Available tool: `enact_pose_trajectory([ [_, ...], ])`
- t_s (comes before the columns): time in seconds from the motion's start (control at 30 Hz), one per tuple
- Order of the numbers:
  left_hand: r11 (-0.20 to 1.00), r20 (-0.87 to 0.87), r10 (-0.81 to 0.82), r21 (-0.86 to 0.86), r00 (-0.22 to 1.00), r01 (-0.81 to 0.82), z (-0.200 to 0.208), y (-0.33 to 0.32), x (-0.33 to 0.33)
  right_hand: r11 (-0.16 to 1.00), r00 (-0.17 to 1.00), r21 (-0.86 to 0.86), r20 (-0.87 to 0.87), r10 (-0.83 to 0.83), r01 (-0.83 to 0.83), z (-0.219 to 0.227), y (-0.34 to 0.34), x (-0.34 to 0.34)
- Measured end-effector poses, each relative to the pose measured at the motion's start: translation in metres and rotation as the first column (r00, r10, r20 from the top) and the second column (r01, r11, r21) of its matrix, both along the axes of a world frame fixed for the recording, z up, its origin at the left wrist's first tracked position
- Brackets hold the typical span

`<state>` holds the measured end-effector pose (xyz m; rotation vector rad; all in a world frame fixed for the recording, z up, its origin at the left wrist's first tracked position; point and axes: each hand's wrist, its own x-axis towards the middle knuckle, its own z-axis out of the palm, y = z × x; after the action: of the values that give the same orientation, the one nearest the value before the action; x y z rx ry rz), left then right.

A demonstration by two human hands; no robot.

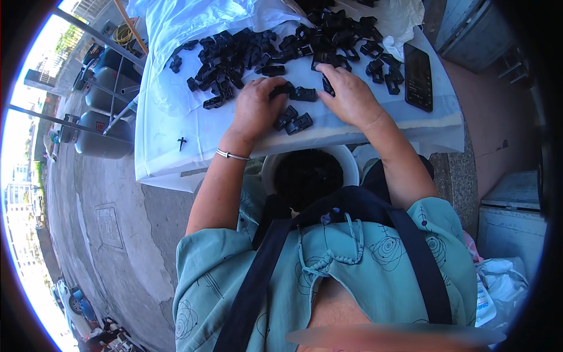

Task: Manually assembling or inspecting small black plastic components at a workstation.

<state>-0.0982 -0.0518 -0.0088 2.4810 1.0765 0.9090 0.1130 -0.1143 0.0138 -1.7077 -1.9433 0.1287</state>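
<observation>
The left hand (256, 104) is pinching a black piece (284, 89), its long side running sideways and its end pointing toward the right hand (350, 98). The right fingers are curving around a second piece (328, 87); I cannot tell if they're squeezing. A loose piece (303, 94) is lying sideways between both hands' fingers. The big pile (234, 58) is sitting just past the fingertips, probably for easy reaching.

Blue lettering (483, 305) stands on the white package (487, 317), tiny unreadable text on the phone (418, 70).
</observation>
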Motion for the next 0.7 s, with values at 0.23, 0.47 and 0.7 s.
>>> enact_pose_trajectory([
  [0.23, 0.987, 0.070, -0.126, -0.094, 0.990, 0.132, 0.005, -0.022, -0.013, 0.949, 0.930, -0.153, 0.204, 0.305, -0.277, 0.011, -0.013, -0.002],
  [0.47, 0.981, 0.100, 0.008, -0.196, 0.995, 0.012, -0.004, -0.016, -0.012, 0.997, 0.995, -0.052, 0.076, 0.068, -0.065, -0.009, -0.005, -0.005],
  [0.7, 0.966, 0.121, -0.041, -0.250, 0.992, 0.070, 0.001, -0.020, -0.010, 0.931, 0.923, 0.180, -0.168, 0.347, -0.318, -0.013, 0.004, 0.001],
])
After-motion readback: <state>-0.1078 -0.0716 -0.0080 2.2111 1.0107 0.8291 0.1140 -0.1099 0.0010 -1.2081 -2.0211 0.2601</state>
